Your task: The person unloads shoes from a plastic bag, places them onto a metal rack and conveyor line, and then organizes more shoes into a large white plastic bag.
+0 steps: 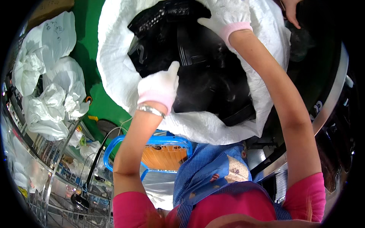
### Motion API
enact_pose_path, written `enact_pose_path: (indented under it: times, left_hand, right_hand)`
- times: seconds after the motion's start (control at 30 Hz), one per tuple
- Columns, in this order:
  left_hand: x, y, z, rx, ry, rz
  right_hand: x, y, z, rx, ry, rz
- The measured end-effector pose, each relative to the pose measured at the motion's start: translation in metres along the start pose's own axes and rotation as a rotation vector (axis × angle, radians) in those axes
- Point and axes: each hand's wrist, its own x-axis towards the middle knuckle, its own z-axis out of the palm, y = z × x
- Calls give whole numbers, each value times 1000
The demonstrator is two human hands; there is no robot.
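Observation:
A large white woven sack (116, 57) stands in front of me with its rim rolled outward. Glossy black moulded plastic pieces (201, 81), whose exact kind I cannot make out, fill its mouth. My left hand (157, 83), in a white glove with a pink cuff, is inside the near left rim; its thumb stretches out over the black pieces, and its other fingers are mostly hidden. At the far right rim is my right hand (230, 17), gloved alike, thumb spread away from the other fingers, which the top edge partly cuts off. Neither hand visibly holds a piece.
Crumpled white plastic bags (49, 102) lie at the left beside a wire rack (57, 171). A blue-framed chair (163, 152) with a slatted seat stands near me. Another person's hand (291, 13) shows at the upper right. A curved metal edge (332, 97) runs along the right.

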Motion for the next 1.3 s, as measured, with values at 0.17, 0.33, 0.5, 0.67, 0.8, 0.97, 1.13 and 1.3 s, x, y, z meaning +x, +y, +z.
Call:
enact_pose_path:
  times: [0.17, 0.33, 0.5, 0.67, 0.8, 0.97, 1.13, 1.3]
  left_hand:
    - [49, 4, -27, 37, 566, 88]
    - [110, 33, -87, 93, 1006, 160]
    - [126, 49, -128, -343, 857, 237]
    - [77, 63, -156, -474, 757, 406]
    - [-19, 76, -151, -319, 866, 510]
    - [-134, 110, -119, -287, 815, 363]
    - [-200, 108, -99, -705, 793, 349]
    - [-234, 139, -83, -1034, 811, 528]
  right_hand:
    - [29, 44, -31, 429, -209, 513]
    - [51, 124, -21, 1474, 22, 69]
    - [3, 128, -91, 1388, 170, 105]
    - [-75, 141, -181, 1226, 356, 44]
    - [-131, 125, -256, 1040, 437, -88]
    - [-200, 64, -335, 733, 437, -57]
    - [-241, -5, -400, 1342, 287, 458]
    - [-253, -8, -447, 1631, 341, 378]
